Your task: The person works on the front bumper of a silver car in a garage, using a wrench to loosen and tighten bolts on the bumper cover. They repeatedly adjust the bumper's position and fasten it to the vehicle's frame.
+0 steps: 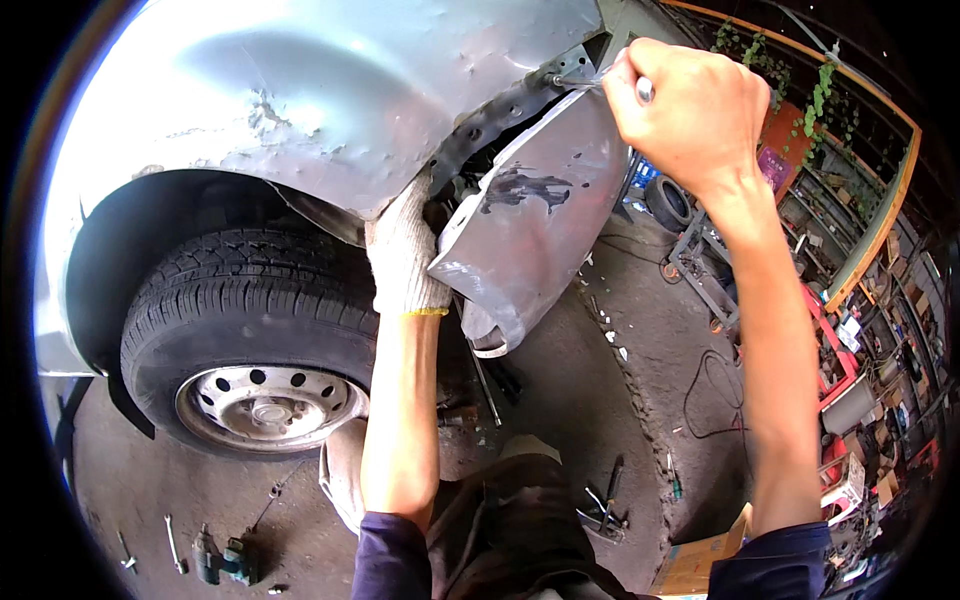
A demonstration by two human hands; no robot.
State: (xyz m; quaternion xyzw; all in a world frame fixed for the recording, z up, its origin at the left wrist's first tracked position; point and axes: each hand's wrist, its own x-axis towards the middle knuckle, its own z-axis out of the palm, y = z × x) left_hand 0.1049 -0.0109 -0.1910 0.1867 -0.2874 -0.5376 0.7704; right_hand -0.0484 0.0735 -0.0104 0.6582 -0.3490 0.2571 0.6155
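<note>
My right hand [690, 118] is bare and closed in a fist around the handle of a slim metal wrench [580, 82]. The wrench's far end meets a bolt on the dark flange [500, 115] along the edge of the dented silver fender [300, 90]. My left hand [408, 250], in a white knitted glove, reaches up into the gap between the fender's lower corner and a loose grey bumper [550, 190]. Its fingers are hidden behind the panels, so what they hold does not show. The bumper stands off from the fender and has black smears on its face.
A wheel with a black tyre [250, 300] sits under the fender, close to my left forearm. On the floor lie a spanner [174, 545], a green power tool [240, 560] and pliers [610, 500]. A cardboard box [700, 560] and cluttered shelving [890, 370] are at right.
</note>
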